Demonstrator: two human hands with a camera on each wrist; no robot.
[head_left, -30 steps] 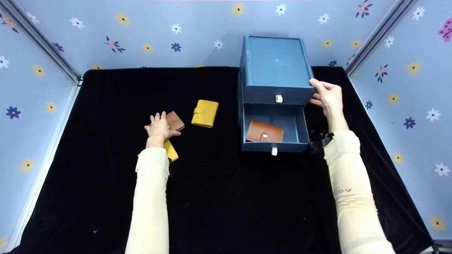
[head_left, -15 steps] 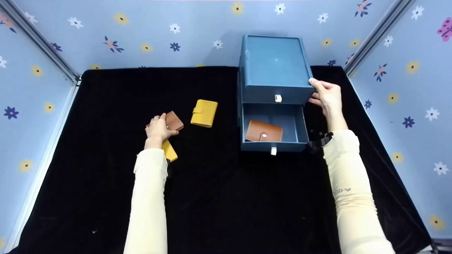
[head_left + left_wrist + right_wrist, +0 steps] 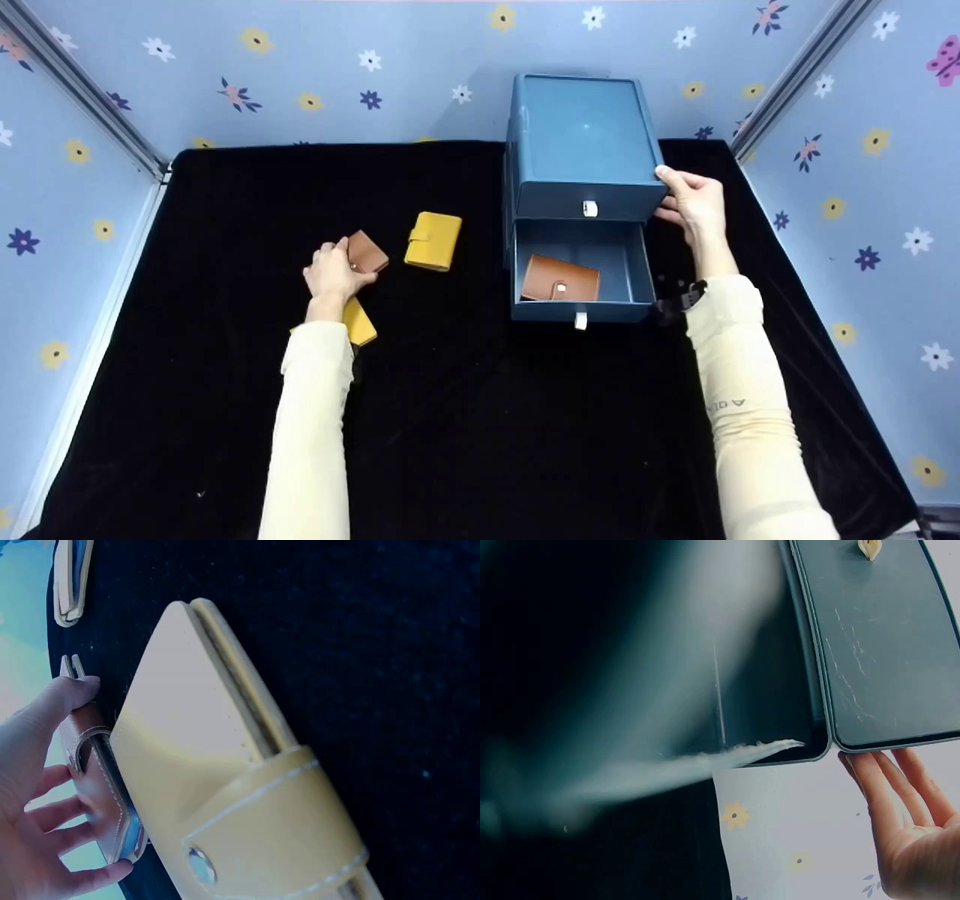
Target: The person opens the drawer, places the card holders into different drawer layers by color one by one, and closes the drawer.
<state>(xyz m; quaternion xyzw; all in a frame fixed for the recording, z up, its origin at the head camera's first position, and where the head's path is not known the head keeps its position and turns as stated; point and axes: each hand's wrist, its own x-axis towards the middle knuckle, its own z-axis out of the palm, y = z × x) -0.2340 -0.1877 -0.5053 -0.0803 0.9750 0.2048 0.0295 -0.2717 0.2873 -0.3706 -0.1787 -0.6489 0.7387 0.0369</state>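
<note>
In the head view my left hand [image 3: 328, 270] grips a brown snap wallet [image 3: 366, 253] on the left side of the black cloth. The left wrist view shows the thumb on one end of this brown wallet [image 3: 96, 772] and the fingers along its far side. A yellow wallet [image 3: 360, 322] lies partly hidden under the left wrist; its snap strap [image 3: 270, 829] looms close in the left wrist view. My right hand [image 3: 697, 206] rests at the front right corner of the blue drawer cabinet [image 3: 589, 127], fairly straight fingers [image 3: 889, 787] against its side.
Another yellow wallet [image 3: 435, 240] lies between the left hand and the cabinet. The cabinet's lower drawer [image 3: 619, 262] is pulled out and holds a brown wallet [image 3: 561, 279]. Its upper drawer [image 3: 555, 201] is closed. Flowered walls [image 3: 300, 67] stand behind and at both sides.
My left hand's spread fingers have curled round the brown wallet, which has shifted and turned slightly away from me. The right hand stays at the cabinet corner.
</note>
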